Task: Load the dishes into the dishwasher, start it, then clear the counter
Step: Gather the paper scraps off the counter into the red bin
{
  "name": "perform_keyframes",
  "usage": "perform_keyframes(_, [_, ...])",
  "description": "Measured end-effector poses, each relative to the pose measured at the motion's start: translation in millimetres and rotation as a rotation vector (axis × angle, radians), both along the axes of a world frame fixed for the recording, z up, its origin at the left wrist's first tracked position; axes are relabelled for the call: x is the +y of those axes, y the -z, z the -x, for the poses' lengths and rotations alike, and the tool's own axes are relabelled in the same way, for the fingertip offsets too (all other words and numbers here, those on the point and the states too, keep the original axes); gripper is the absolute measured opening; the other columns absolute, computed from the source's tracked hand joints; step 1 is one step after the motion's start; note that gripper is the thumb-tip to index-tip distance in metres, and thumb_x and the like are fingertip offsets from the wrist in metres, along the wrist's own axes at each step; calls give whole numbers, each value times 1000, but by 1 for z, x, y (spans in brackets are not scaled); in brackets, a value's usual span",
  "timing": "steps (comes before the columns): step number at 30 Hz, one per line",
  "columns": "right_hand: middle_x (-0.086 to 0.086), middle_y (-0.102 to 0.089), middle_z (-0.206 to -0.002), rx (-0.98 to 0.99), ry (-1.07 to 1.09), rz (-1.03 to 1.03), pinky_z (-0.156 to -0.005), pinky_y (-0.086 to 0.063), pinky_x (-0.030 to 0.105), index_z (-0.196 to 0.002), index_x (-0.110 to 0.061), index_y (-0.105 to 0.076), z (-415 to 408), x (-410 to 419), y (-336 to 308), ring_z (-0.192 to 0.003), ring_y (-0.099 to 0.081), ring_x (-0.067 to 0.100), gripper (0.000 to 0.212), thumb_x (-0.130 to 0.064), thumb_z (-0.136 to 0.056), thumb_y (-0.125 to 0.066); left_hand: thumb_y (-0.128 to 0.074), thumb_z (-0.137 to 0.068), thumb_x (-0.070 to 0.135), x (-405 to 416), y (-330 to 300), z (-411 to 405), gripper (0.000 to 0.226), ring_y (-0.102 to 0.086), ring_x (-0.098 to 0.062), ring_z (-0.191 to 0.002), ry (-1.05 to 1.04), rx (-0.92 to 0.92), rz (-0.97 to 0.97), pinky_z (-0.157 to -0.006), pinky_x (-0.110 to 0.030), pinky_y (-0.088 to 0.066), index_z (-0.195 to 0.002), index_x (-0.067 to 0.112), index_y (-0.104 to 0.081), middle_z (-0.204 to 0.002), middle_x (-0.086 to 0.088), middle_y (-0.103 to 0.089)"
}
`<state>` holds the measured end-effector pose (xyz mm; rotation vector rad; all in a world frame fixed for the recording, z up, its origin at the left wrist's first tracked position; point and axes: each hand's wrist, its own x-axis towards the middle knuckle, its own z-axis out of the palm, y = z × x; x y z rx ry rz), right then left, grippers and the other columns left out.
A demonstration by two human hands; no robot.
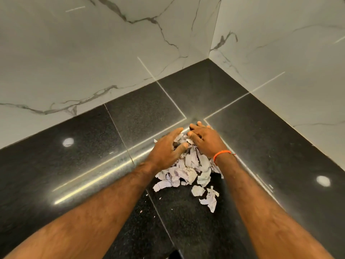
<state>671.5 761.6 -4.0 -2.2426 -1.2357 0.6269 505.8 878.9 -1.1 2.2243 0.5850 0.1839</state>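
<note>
Paper scraps (188, 169), torn and crumpled, sit heaped on the black counter (78, 161) near the inner corner where the two marble walls (93, 53) meet. That's the clearing stage of the job on show; no dishes, no dishwasher anywhere in view, so how the loading went can't be judged from here.

Both hands are over the far end of the heap. The left hand (166, 149) comes in from the left side, fingers bent loosely down over the scraps, thumb tucked toward the pile. The right hand (204, 140), an orange thread band (222, 155) on its wrist, lies across the top from the right, fingers reaching beyond the pile's back edge to the counter. Neither has a firm hold yet, by the look of it; they're cupped around the paper like two walls.

Why that shape? Light, loose bits like these slip away from a single grab, so bracketing the heap from both sides keeps it together, and reaching past the back edge lets the fingers draw everything toward the body.

A few stragglers (209, 200) lie apart on the near side, clear of both hands. My guess is they'll want a second sweep, and tiny white flecks dot the counter closer in.
</note>
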Motion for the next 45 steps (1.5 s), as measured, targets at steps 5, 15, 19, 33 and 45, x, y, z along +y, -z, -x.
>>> perform_keyframes(5, [-2,-73,-81,-127,429,-254,-72,-52,28,-86,-17,-76,20,-32,-18,-73,-64,14,27,-33,-98,-59,-50,-104,44,12,-9,6,49,-62,-15,-117,-79,-73,-100,-102,-43,-53,-149,24,-46,-137,0,-63])
perform_keyframes(15, [-2,-11,-167,-279,233,-71,-122,-7,52,-157,-37,-18,84,-43,5,-154,-5,23,107,-95,-70,-43,-48,-103,46,-8,-15,18,41,-60,-4,-121,-337,-242,343,-106,-33,-49,-132,24,-67,-129,9,-68])
perform_keyframes(19, [-1,-21,-164,-427,61,71,-120,-10,62,-149,-44,-33,95,-25,9,-153,-10,30,89,-93,-75,-38,-57,-103,31,-4,-31,25,25,-69,-4,-104,-436,-306,476,-98,-34,-55,-116,21,-76,-108,9,-75])
perform_keyframes(33, [-7,-67,-84,93,421,-397,-70,-47,24,-88,-25,-66,106,9,-22,-79,-59,11,13,-22,-77,-73,-65,-97,24,-25,-33,40,24,-73,-25,-92,-635,-525,1020,-76,-34,-60,-110,7,-75,-103,-12,-77])
perform_keyframes(45, [-12,-59,-135,335,365,-529,-110,-39,48,-141,-34,-50,155,36,-25,-129,-53,11,48,-56,-103,-31,-60,-97,53,-26,-35,25,46,-69,-26,-89,-502,-583,1578,-89,-44,-56,-105,10,-74,-98,-11,-70])
